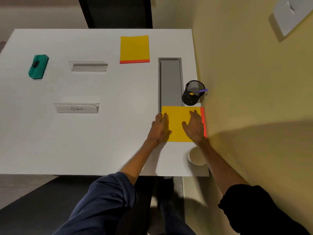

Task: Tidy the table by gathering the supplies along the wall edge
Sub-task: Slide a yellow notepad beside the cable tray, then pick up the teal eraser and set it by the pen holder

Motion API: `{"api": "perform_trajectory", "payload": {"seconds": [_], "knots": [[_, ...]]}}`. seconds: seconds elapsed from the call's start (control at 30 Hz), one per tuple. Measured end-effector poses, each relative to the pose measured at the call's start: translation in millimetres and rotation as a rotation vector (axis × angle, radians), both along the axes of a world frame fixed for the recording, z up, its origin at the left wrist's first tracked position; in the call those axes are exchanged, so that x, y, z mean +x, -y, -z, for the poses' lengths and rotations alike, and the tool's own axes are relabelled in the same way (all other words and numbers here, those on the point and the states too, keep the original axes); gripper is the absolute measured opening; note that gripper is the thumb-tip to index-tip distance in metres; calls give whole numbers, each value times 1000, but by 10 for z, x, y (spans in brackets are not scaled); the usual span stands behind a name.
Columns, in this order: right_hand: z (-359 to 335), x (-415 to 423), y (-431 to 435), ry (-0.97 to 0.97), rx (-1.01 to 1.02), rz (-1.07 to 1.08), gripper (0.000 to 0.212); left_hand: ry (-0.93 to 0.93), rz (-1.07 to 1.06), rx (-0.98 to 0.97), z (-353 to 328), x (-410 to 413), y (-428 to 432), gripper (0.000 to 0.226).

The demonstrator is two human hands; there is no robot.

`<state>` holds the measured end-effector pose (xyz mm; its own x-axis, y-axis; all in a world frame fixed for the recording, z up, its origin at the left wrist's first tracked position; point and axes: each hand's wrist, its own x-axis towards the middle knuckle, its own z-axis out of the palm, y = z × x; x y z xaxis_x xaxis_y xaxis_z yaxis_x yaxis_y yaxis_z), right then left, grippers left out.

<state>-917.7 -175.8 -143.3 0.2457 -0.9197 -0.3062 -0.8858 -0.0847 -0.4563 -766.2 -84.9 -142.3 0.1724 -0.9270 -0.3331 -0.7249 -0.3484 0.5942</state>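
Note:
A yellow pad with a red edge (179, 122) lies against the yellow wall at the table's right side. My left hand (160, 128) rests flat on its left edge and my right hand (194, 126) lies flat on its right part, fingers spread. A second yellow pad (134, 48) sits farther back, mid-table. A black mesh pen cup (193, 94) with a purple pen stands by the wall just behind the near pad. A green block (38, 66) lies far left. Two clear name holders, one blank (88, 66) and one marked "OSTRICH" (77, 108), stand left of centre.
The white table (101, 141) has a grey cable tray slot (170, 82) running along the right side beside the pen cup. A white paper cup (196, 156) stands by the wall near the front edge, under my right forearm. A dark chair back shows behind the table.

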Motion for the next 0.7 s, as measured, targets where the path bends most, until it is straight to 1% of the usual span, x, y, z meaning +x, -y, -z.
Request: {"api": "perform_trajectory", "payload": {"seconds": [0.13,0.23,0.37,0.53,0.6,0.7], "knots": [[-143,244,-162,120,-50,38,53,-11,-55,-62,-183,166,-133,70],[-279,437,-288,170,-80,8,47,27,-128,-130,-335,315,-295,59],[-462,719,-415,173,-131,-98,49,126,-241,-202,-550,545,-539,50],[-734,1226,-652,203,-104,-236,54,168,-409,-226,-835,884,-955,49],[-852,1470,-823,206,-101,-320,55,160,-495,-212,-936,1037,-1167,52],[-1053,1832,-1133,273,-102,-400,54,186,-586,-170,-1096,1286,-1515,58]]}}
